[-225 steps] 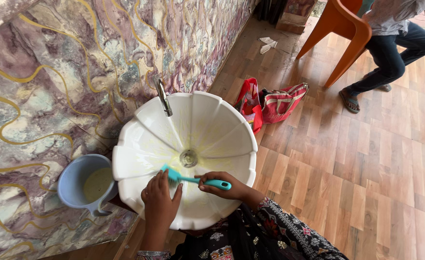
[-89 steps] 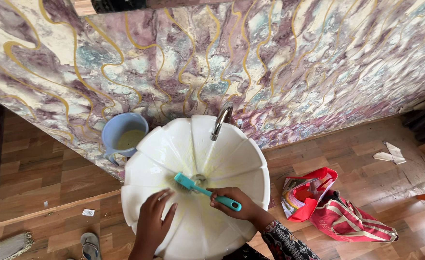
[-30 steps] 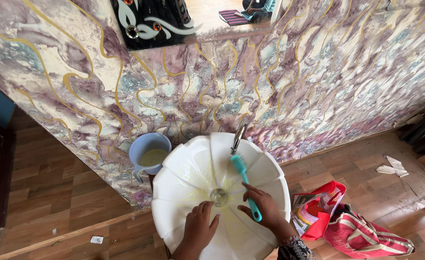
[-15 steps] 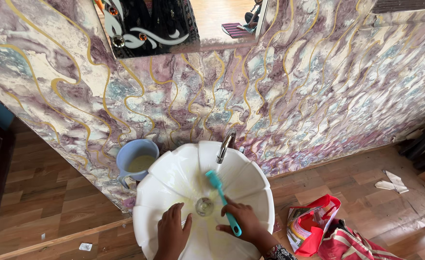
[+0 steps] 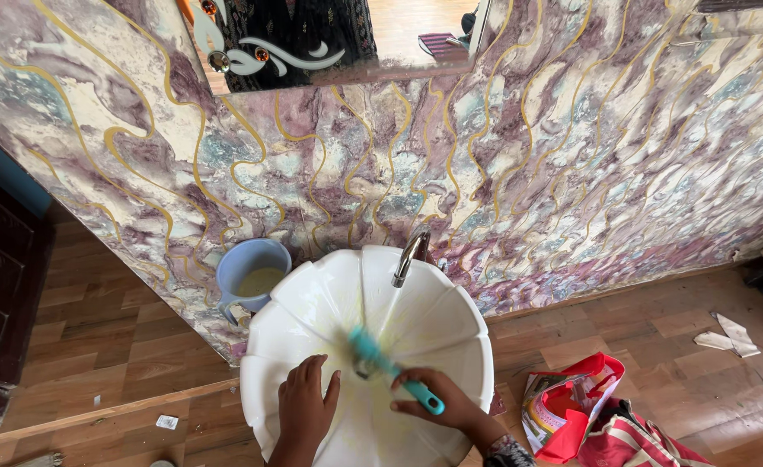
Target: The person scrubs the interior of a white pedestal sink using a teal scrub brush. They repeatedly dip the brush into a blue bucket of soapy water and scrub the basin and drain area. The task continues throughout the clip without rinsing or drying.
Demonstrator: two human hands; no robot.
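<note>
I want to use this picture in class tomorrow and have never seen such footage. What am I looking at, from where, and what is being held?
A camera worn on a person's head looks down at their own two bare hands; there is no machine. They stand at a white, petal-shaped basin fixed to a marbled wall, with a metal tap at its back. The right hand grips a teal brush, blurred by motion, its head near the drain. The left hand lies flat inside the basin. A blue jug of pale liquid stands to the left; red bags lie on the wooden floor.
</note>
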